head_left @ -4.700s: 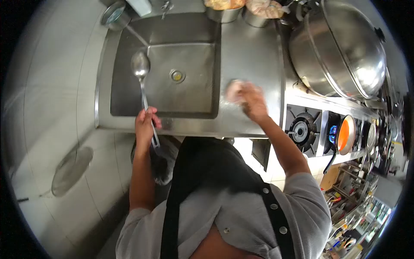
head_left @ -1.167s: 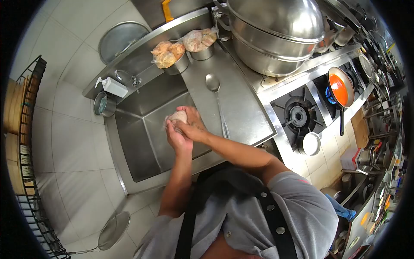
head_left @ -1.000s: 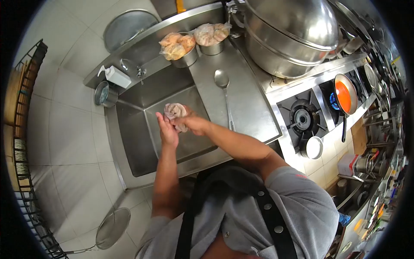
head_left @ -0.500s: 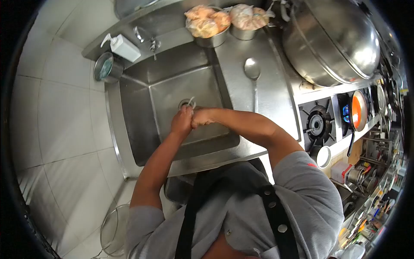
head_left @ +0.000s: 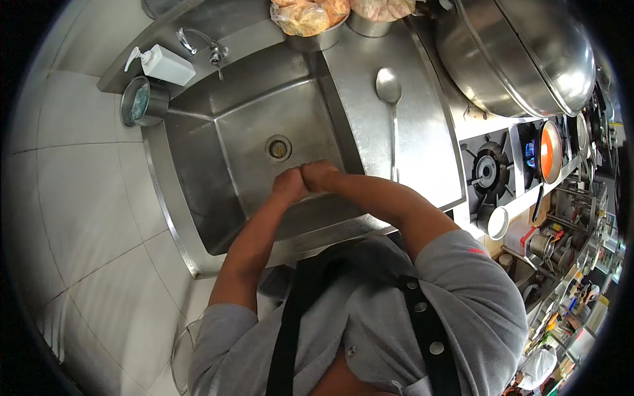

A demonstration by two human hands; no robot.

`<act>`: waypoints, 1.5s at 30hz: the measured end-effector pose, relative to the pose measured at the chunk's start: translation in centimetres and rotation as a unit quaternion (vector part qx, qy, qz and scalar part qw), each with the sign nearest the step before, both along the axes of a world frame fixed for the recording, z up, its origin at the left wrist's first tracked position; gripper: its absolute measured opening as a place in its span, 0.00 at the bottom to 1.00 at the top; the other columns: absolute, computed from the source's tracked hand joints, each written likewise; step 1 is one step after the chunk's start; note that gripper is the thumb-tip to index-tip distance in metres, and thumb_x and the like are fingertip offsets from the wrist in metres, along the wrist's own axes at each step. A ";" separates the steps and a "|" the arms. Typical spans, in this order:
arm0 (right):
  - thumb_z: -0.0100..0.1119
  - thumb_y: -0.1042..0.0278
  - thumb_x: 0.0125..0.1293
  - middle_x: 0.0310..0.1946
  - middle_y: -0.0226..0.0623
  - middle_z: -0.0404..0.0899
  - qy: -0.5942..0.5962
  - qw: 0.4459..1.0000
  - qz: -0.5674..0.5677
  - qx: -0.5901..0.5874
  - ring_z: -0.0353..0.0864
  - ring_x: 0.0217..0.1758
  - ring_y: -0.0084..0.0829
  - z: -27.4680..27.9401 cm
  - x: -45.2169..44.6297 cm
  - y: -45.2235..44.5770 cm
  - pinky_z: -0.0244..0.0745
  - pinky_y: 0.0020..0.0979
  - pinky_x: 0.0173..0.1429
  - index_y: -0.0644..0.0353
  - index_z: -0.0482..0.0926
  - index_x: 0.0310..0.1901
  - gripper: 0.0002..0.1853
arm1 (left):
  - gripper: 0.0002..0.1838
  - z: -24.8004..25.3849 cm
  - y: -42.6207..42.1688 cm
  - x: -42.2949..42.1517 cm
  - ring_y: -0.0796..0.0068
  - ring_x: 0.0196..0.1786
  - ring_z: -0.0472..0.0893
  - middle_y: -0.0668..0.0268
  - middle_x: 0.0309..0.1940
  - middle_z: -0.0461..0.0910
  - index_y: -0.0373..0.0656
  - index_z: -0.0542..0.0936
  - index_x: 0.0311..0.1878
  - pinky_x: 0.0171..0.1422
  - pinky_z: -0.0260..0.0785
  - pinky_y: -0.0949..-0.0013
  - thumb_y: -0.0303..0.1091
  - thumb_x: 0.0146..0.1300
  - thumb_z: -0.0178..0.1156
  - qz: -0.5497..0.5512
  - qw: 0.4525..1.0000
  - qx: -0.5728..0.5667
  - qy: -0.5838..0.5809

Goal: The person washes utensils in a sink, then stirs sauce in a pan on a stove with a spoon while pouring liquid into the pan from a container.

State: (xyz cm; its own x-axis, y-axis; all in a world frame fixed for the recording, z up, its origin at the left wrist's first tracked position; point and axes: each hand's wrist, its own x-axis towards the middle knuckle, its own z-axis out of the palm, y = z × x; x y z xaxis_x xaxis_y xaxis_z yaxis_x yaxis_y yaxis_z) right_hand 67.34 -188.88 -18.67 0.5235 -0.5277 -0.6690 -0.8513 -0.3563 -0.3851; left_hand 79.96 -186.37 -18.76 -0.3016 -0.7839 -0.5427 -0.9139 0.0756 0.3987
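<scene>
Both my hands are closed and pressed side by side over the steel sink (head_left: pixel 264 198), just below its drain (head_left: pixel 278 148). My left hand (head_left: pixel 290 184) and my right hand (head_left: pixel 319 175) touch each other with fingers curled inward. Whatever lies inside them is hidden; the cloth seen in earlier frames does not show. On the steel counter to the right of the sink lies a large metal spoon (head_left: pixel 389 89), bowl away from me.
Behind the sink are a faucet (head_left: pixel 216 53), a white pump bottle (head_left: pixel 168 65), a small pot (head_left: pixel 146 101) and bagged food (head_left: pixel 309 16) in a metal pot. A large steamer (head_left: pixel 522 56) and a lit burner under a pan of orange liquid (head_left: pixel 547 152) are at the right.
The pale cloth, held in both hands about a second ago, is now out of sight. My hands have closed together, and the spoon that my left hand held earlier lies on the counter.
</scene>
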 end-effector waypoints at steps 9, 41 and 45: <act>0.56 0.68 0.58 0.45 0.50 0.78 -0.087 0.993 -0.009 -0.076 0.78 0.50 0.46 0.0 -1.6 1.8 0.73 0.40 0.52 0.62 0.68 0.50 0.19 | 0.33 0.7 2.0 -0.5 0.58 0.50 0.78 0.57 0.44 0.78 0.42 0.70 0.53 0.53 0.69 0.61 0.39 0.41 0.70 0.106 0.984 0.088 0.111; 0.65 0.74 0.48 0.57 0.53 0.63 -0.106 0.721 -0.527 -0.438 0.66 0.58 0.53 15.0 -23.3 11.1 0.69 0.41 0.56 0.62 0.63 0.60 0.35 | 0.15 9.4 -3.9 -16.2 0.72 0.38 0.77 0.61 0.36 0.79 0.35 0.75 0.41 0.45 0.70 0.70 0.34 0.55 0.65 0.109 0.911 -0.014 0.397; 0.54 0.55 0.60 0.65 0.50 0.56 0.070 0.873 -0.279 -0.394 0.54 0.68 0.52 10.7 -24.9 13.4 0.56 0.48 0.65 0.58 0.63 0.61 0.29 | 0.17 8.1 -1.6 -18.2 0.68 0.40 0.77 0.58 0.38 0.79 0.35 0.75 0.42 0.46 0.70 0.66 0.34 0.53 0.66 0.082 0.927 -0.015 0.366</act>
